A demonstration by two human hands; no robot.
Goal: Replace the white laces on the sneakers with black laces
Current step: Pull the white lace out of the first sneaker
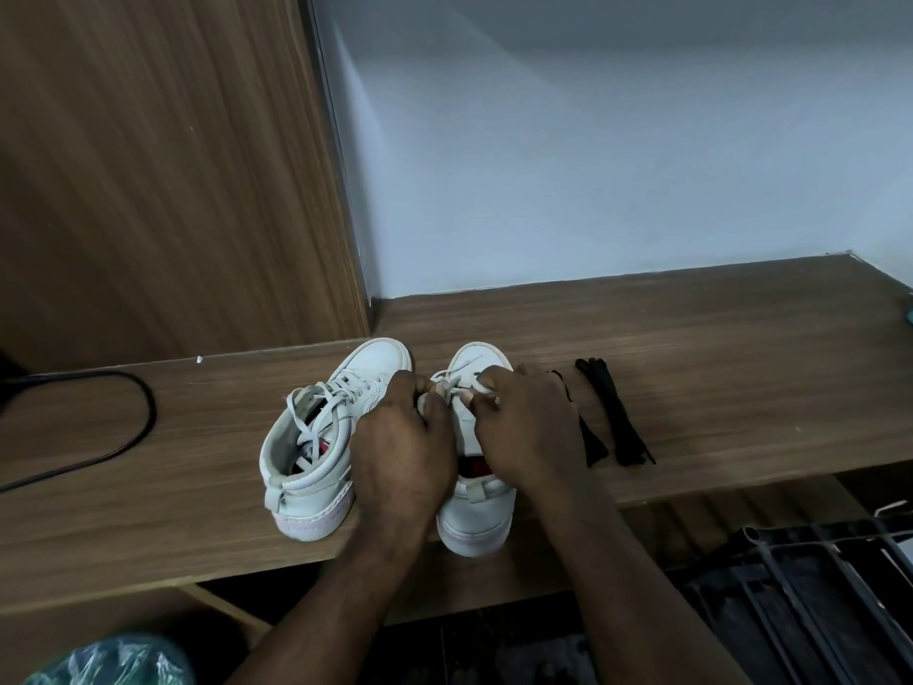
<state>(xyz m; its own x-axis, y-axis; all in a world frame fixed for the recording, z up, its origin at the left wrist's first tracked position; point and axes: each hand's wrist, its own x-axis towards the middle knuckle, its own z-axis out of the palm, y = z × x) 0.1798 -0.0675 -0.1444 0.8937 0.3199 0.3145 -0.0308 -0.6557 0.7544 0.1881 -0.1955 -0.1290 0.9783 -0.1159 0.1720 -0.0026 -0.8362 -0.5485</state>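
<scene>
Together, left hand [402,432], right hand [526,427], pinching white lace [450,382]

No text reads; the red label [475,465] inside the right sneaker [477,521] is blurred.

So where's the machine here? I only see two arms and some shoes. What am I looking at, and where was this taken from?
There is no machine: a person works with bare hands, and the one picture comes from a camera worn on their head, looking down. Two white sneakers stand on the wooden table. The left hand and right hand are over one sneaker, fingers curled at its white lace, apparently pinching it. The other sneaker stands beside it, laced in white. The black laces lie bundled beside the right hand, untouched. A black cable lies at the far left.
</scene>
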